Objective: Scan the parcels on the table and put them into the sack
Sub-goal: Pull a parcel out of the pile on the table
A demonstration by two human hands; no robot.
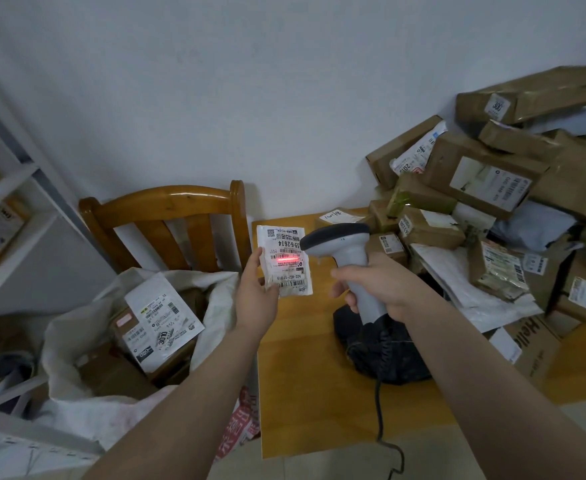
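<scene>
My left hand (255,292) pinches a small white parcel (284,259) by its lower left corner and holds it upright above the table's left edge. A red scan line glows across its label. My right hand (374,284) grips the handle of a grey barcode scanner (340,239), whose head points left at the parcel. The white sack (87,344) stands open at the lower left on a wooden chair, with several labelled parcels inside. A heap of brown boxes and white mailers (492,216) covers the right of the wooden table (305,393).
The scanner's black stand (385,348) sits on the table under my right forearm, its cable trailing off the front edge. A wooden chair back (170,209) rises behind the sack. White shelves (7,216) with parcels line the left side. A white wall is behind.
</scene>
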